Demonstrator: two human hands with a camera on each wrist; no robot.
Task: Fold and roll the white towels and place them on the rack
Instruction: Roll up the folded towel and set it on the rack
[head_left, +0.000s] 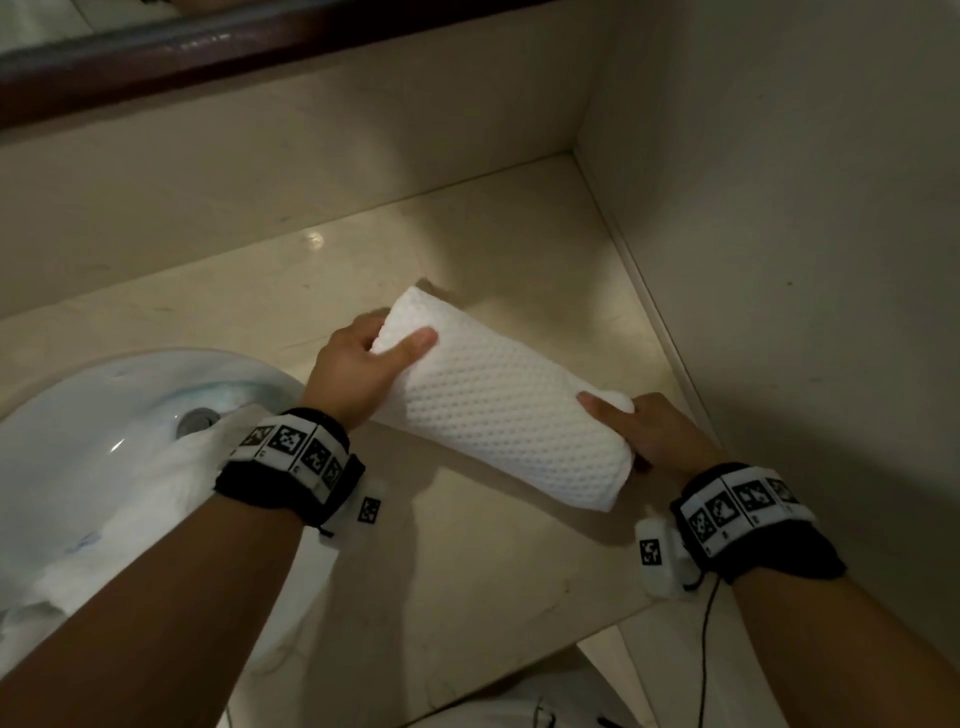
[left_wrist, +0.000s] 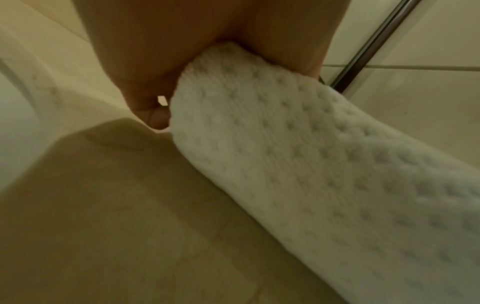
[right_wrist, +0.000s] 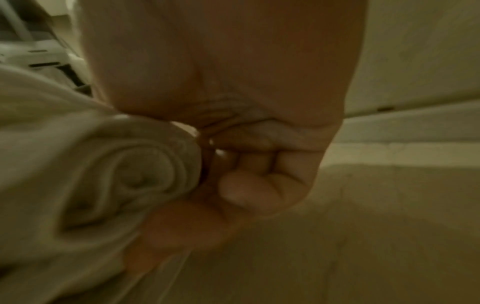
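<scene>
A rolled white waffle-weave towel (head_left: 498, 400) is held between both hands just above the beige counter (head_left: 519, 249). My left hand (head_left: 363, 364) grips its far-left end, thumb laid over the top. My right hand (head_left: 644, 431) grips the near-right end, thumb on top and fingers curled under. In the left wrist view the roll (left_wrist: 311, 164) runs down to the right from my palm. The right wrist view shows the spiral end of the roll (right_wrist: 124, 174) beside my curled fingers (right_wrist: 259, 189). No rack shows in the head view.
A white basin (head_left: 93, 415) lies at the left with another crumpled white towel (head_left: 156, 493) draped over its rim. Walls close the counter at the back and right. A chrome bar (left_wrist: 376, 41) crosses the left wrist view. The counter's front edge (head_left: 571, 639) lies near my right wrist.
</scene>
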